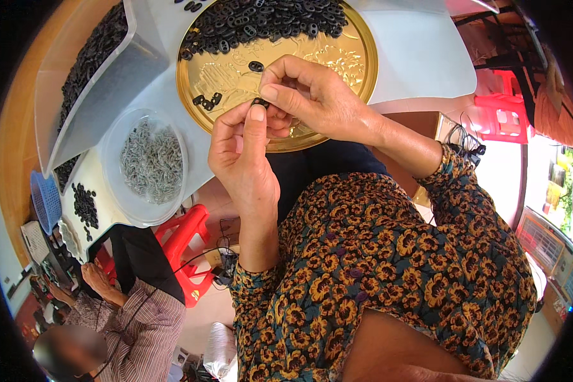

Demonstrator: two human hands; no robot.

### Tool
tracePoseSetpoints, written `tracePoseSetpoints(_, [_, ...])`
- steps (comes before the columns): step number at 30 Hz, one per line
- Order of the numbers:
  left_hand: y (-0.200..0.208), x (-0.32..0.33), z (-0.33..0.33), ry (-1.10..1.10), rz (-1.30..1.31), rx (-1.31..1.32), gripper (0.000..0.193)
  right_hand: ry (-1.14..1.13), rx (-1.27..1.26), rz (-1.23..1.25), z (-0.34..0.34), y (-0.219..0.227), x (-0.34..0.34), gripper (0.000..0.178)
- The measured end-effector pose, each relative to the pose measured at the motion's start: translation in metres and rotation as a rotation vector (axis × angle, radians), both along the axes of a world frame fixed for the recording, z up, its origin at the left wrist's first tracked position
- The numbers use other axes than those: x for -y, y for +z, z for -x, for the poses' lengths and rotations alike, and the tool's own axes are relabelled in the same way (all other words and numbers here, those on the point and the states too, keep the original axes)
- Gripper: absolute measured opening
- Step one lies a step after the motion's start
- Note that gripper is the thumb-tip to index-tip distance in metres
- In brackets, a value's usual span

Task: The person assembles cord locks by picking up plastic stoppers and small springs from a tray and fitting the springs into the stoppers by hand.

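My left hand (245, 149) pinches a small black oval piece with holes (260, 102) between thumb and fingers, over the near part of a round gold tray (235, 73). My right hand (318, 99) is closed in a pinch right beside that piece; what its fingertips hold, if anything, is hidden. Just beyond my right fingers, a single black oval piece (256, 66) lies on the tray. A few more black pieces (207, 100) sit to the left of my hands. Along the tray's far side spreads a big heap of the same black pieces (261, 28).
To the left stands a clear round bowl (183, 167) of small grey metal parts. Beyond it is a large translucent bin (111, 95) of black pieces. Loose black pieces (84, 205) lie near another person's hand (97, 279). Red stools (188, 254) stand at lower left and right.
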State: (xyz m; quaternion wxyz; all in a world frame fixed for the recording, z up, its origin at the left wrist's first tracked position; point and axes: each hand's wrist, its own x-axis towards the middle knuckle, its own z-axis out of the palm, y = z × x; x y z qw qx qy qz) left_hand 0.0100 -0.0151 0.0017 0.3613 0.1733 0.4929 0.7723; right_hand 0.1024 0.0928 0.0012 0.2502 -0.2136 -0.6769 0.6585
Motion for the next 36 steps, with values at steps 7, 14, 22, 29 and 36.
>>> tracePoseSetpoints(7, [0.0034,-0.0008,0.0007,0.003,-0.017,0.035,0.012,0.053,-0.054,0.192,-0.0014,0.0036,0.0000,0.022])
tracePoseSetpoints(14, [0.0049,-0.0011,-0.0007,0.017,0.013,0.014,0.012,-0.003,0.003,0.039,0.0003,-0.0002,0.0010,0.022])
tracePoseSetpoints(22, [0.0041,-0.0011,-0.0002,0.018,-0.012,0.011,0.011,-0.006,-0.044,0.189,0.0017,0.0033,0.0037,0.023])
tracePoseSetpoints(29, [0.0038,-0.0018,-0.0010,0.026,-0.008,0.013,0.012,-0.027,-0.039,0.019,0.0018,-0.0057,0.0025,0.023])
tracePoseSetpoints(36, [0.0006,-0.0033,-0.0036,0.067,-0.003,-0.005,0.011,-0.029,-0.023,0.088,0.0032,-0.0032,0.0060,0.022])
